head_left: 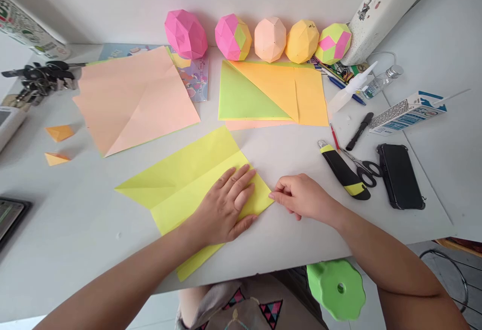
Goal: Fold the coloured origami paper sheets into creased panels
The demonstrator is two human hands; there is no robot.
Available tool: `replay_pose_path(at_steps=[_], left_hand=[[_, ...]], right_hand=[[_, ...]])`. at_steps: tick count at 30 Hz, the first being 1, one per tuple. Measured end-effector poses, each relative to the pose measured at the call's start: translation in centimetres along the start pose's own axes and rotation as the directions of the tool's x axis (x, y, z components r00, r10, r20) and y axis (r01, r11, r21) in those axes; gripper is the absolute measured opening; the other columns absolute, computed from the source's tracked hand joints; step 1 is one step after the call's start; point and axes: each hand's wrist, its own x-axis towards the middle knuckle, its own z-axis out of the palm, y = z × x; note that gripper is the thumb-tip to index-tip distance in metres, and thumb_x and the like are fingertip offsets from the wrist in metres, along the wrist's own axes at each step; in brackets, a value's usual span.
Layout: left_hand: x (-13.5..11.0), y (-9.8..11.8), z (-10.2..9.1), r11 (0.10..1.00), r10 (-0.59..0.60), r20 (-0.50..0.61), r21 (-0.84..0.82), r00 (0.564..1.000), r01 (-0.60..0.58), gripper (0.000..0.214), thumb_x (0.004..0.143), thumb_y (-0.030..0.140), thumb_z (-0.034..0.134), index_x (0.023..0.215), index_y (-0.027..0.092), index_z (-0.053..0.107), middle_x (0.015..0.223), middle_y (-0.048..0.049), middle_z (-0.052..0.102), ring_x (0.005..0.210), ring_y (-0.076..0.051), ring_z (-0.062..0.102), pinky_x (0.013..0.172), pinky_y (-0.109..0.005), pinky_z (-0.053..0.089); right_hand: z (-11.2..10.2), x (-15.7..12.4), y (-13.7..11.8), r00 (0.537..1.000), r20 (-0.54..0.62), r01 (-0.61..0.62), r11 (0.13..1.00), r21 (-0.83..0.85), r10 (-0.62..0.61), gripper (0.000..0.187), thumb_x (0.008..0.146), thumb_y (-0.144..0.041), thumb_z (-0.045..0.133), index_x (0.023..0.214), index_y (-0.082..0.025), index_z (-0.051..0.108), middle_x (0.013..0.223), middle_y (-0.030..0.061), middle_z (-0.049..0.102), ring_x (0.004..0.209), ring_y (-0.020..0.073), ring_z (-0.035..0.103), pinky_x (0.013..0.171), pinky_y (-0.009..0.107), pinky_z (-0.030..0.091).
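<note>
A yellow sheet of paper [188, 174] with folded layers and creases lies at an angle near the table's front edge. My left hand [226, 207] rests flat on its right part, fingers stretched out and pressing on the sheet. At the paper's right corner is my right hand [299, 195], thumb and forefinger pinched together on the tip. The part of the sheet under my left hand and forearm is hidden.
Peach paper [143, 99] lies back left; green and orange sheets [256, 94] lie behind. Several paper polyhedra, one pink [186, 33], line the wall. At right are a utility knife [342, 169], scissors [367, 170], phone [401, 175], glue bottle [350, 91] and carton [408, 113].
</note>
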Motion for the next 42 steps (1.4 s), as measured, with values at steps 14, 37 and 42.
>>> replay_pose_path(at_steps=[14, 37, 42], left_hand=[[-0.3, 0.1, 0.1, 1.000, 0.024, 0.046, 0.009, 0.999, -0.024, 0.056, 0.094, 0.039, 0.043, 0.140, 0.014, 0.024, 0.149, -0.0221, 0.030, 0.143, -0.037, 0.017, 0.110, -0.062, 0.022], [-0.1, 0.3, -0.1, 1.000, 0.007, 0.022, -0.030, 1.000, -0.006, 0.062, 0.091, 0.036, 0.048, 0.142, 0.012, 0.023, 0.138, -0.0213, 0.041, 0.141, -0.040, 0.020, 0.109, -0.065, 0.025], [0.0, 0.2, -0.3, 1.000, 0.003, 0.056, 0.018, 0.998, -0.004, 0.065, 0.093, 0.043, 0.043, 0.144, 0.008, 0.024, 0.131, -0.0202, 0.044, 0.140, -0.039, 0.022, 0.111, -0.061, 0.024]], right_hand=[[0.4, -0.4, -1.3, 0.996, -0.073, 0.024, 0.970, -0.242, -0.043, 0.024, 0.091, -0.029, 0.053, 0.068, -0.019, 0.054, 0.048, -0.0069, 0.054, 0.039, 0.0076, 0.047, 0.050, 0.023, 0.029], [0.8, 0.0, -0.5, 0.990, -0.117, 0.042, 0.949, -0.312, -0.082, 0.022, 0.089, -0.029, 0.057, 0.069, -0.020, 0.061, 0.052, -0.0046, 0.056, 0.051, 0.0105, 0.048, 0.054, 0.024, 0.028], [0.7, -0.1, -0.5, 0.988, -0.121, 0.049, 0.947, -0.316, -0.092, 0.022, 0.089, -0.029, 0.056, 0.070, -0.020, 0.062, 0.053, -0.0039, 0.057, 0.050, 0.0106, 0.047, 0.053, 0.024, 0.028]])
